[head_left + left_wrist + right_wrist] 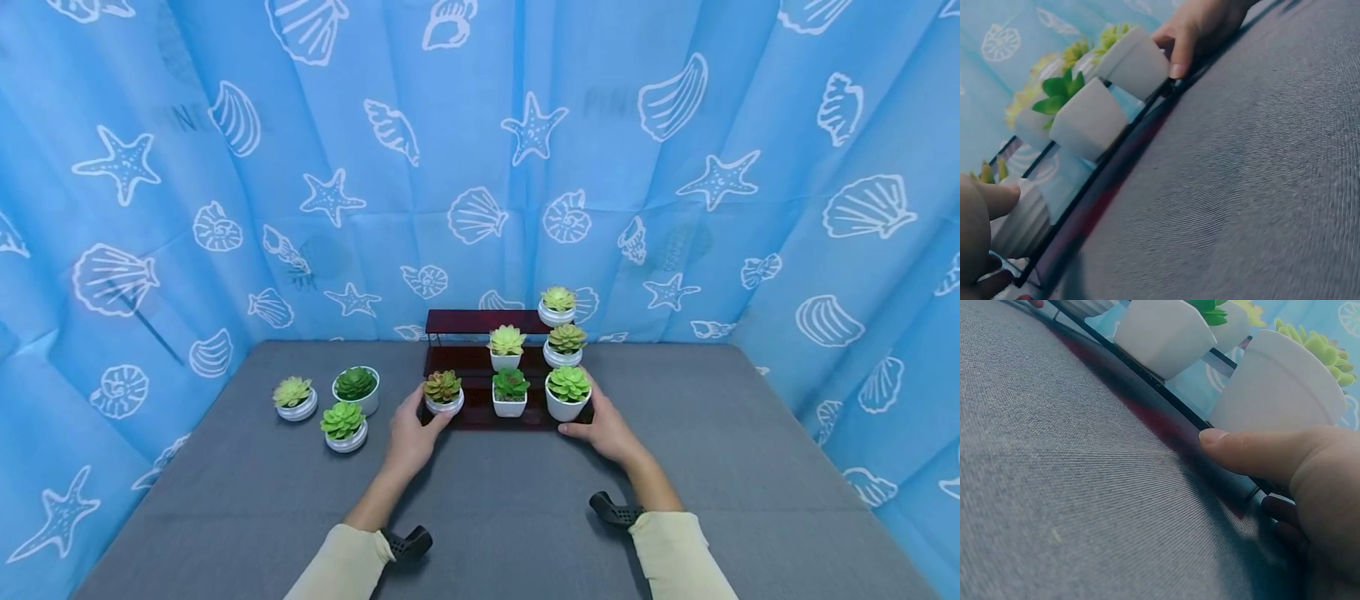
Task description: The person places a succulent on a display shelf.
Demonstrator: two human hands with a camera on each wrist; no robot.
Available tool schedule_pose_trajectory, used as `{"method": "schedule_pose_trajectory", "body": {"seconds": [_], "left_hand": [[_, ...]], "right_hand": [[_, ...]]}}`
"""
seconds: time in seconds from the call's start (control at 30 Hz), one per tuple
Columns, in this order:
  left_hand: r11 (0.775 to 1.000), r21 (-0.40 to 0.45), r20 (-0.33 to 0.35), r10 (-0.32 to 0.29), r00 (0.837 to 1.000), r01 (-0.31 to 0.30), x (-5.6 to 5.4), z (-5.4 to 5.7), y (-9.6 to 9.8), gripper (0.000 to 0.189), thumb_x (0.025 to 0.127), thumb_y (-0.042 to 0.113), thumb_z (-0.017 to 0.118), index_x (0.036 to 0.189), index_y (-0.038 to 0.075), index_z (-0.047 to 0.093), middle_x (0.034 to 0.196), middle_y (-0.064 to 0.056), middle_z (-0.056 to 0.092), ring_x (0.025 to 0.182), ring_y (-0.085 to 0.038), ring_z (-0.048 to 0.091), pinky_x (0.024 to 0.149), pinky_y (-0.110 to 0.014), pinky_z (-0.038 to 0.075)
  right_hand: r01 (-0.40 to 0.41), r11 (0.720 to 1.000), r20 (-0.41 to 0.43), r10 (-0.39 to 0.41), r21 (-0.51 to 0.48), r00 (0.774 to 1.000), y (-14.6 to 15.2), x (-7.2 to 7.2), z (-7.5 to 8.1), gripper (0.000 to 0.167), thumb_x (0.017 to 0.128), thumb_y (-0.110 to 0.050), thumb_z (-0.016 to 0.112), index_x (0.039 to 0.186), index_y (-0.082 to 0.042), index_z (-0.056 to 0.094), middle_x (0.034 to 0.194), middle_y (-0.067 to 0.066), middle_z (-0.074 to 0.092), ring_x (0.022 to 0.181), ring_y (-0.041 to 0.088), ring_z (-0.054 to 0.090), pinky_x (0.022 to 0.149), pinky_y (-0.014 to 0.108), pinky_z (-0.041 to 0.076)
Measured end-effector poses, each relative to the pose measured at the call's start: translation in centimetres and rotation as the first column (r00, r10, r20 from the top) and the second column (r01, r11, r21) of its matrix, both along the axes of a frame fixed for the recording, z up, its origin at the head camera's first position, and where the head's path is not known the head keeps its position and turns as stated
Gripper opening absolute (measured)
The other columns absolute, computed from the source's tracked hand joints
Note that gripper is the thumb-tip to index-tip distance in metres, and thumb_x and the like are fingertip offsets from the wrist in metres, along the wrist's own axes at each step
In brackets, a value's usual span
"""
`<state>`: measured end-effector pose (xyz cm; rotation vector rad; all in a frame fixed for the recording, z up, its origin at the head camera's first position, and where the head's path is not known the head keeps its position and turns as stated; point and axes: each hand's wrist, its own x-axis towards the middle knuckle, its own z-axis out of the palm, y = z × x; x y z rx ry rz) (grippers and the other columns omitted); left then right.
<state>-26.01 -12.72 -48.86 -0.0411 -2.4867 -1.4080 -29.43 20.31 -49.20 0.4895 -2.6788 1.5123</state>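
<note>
A three-tier display stand (pixel 476 417) with dark red, see-through shelves carries several small potted succulents. My left hand (pixel 412 439) grips its left end, fingers below the shelf edge in the left wrist view and thumb against a white pot with a reddish succulent (pixel 443 387). At the right end, my right hand (pixel 606 427) holds the bottom shelf, thumb on the front edge and fingers below it. Close by that thumb stands a white pot with a bright green succulent (pixel 567 392). Between the hands sits a square white pot with a dark green succulent (pixel 510 393).
Left of the stand, three potted succulents rest on the grey cloth: a pale one (pixel 294 397), a bright green one (pixel 344 426) and a dark green one (pixel 357 388). A blue curtain (pixel 465 150) with white shell prints hangs behind the table (pixel 517 517).
</note>
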Motion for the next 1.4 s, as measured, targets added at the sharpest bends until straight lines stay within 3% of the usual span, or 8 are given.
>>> {"method": "schedule_pose_trajectory", "body": {"seconds": [0.17,0.43,0.6,0.7,0.83,1.1,1.2,1.4], "left_hand": [[0.999,0.037,-0.045,0.006,0.999,-0.004,0.6,0.8,-1.0,0.063,0.088,0.017,0.074,0.142,0.001,0.047,0.135,-0.02,0.052,0.121,-0.035,0.051,0.091,-0.048,0.049],[0.998,0.059,-0.194,-0.01,0.981,0.022,2.4,3.5,-2.5,0.044,0.088,0.009,0.072,0.13,0.008,0.059,0.125,-0.015,0.058,0.116,-0.033,0.054,0.091,-0.05,0.048],[1.0,-0.012,-0.307,-0.028,0.951,0.025,3.4,4.8,-3.3,0.04,0.09,0.009,0.071,0.128,0.009,0.06,0.129,-0.01,0.056,0.121,-0.024,0.051,0.093,-0.048,0.048],[0.999,-0.054,-0.362,-0.021,0.932,0.001,3.9,5.2,-4.0,0.041,0.088,0.007,0.072,0.127,0.008,0.061,0.132,-0.013,0.055,0.123,-0.026,0.048,0.093,-0.049,0.047],[0.992,-0.113,-0.425,0.009,0.905,-0.063,4.2,5.1,-5.3,0.042,0.085,0.004,0.075,0.125,0.005,0.062,0.132,-0.016,0.055,0.123,-0.03,0.048,0.097,-0.053,0.042],[0.977,-0.137,-0.559,0.057,0.827,-0.16,4.5,4.0,-8.8,0.046,0.076,-0.003,0.079,0.119,-0.001,0.064,0.125,-0.023,0.058,0.118,-0.039,0.049,0.098,-0.054,0.035],[0.975,-0.138,-0.549,0.073,0.832,-0.176,4.7,3.7,-9.9,0.048,0.075,-0.003,0.08,0.12,-0.002,0.063,0.125,-0.024,0.057,0.118,-0.041,0.048,0.099,-0.055,0.034],[0.976,-0.108,-0.43,0.127,0.894,-0.19,5.6,3.0,-11.5,0.05,0.079,0.002,0.08,0.125,0.0,0.06,0.13,-0.022,0.054,0.122,-0.04,0.046,0.098,-0.055,0.034]], "right_hand": [[-0.006,1.0,0.001,0.006,-0.011,1.0,0.0,0.0,0.0,0.106,0.078,-0.007,0.081,0.156,-0.008,0.01,0.155,0.023,0.023,0.14,0.042,0.022,0.109,0.062,0.02],[-0.012,1.0,-0.002,0.012,-0.002,1.0,0.0,-0.1,-0.1,0.106,0.079,-0.008,0.081,0.156,-0.008,0.009,0.155,0.024,0.023,0.14,0.042,0.022,0.109,0.062,0.019],[-0.006,1.0,-0.014,0.006,-0.004,1.0,0.1,0.0,0.1,0.105,0.078,-0.007,0.081,0.156,-0.006,0.01,0.155,0.025,0.023,0.14,0.044,0.021,0.109,0.063,0.019],[-0.007,1.0,-0.012,0.007,-0.002,1.0,0.1,0.0,0.1,0.106,0.078,-0.008,0.081,0.156,-0.007,0.01,0.155,0.025,0.023,0.14,0.043,0.021,0.109,0.063,0.019],[-0.003,1.0,0.002,0.003,0.008,1.0,0.0,0.0,0.1,0.106,0.078,-0.009,0.082,0.156,-0.007,0.01,0.155,0.025,0.023,0.14,0.043,0.021,0.109,0.062,0.019],[0.009,1.0,0.003,-0.01,0.026,1.0,0.0,0.0,0.0,0.106,0.079,-0.008,0.081,0.156,-0.007,0.009,0.155,0.025,0.022,0.14,0.043,0.023,0.109,0.062,0.02],[0.007,1.0,0.0,-0.007,0.02,1.0,0.0,0.0,0.0,0.106,0.079,-0.008,0.081,0.156,-0.007,0.008,0.155,0.025,0.022,0.14,0.044,0.022,0.109,0.062,0.019],[-0.01,1.0,-0.061,0.01,0.0,0.998,0.0,0.3,0.1,0.106,0.078,-0.01,0.081,0.156,-0.008,0.011,0.152,0.027,0.025,0.137,0.047,0.025,0.106,0.065,0.022]]}}
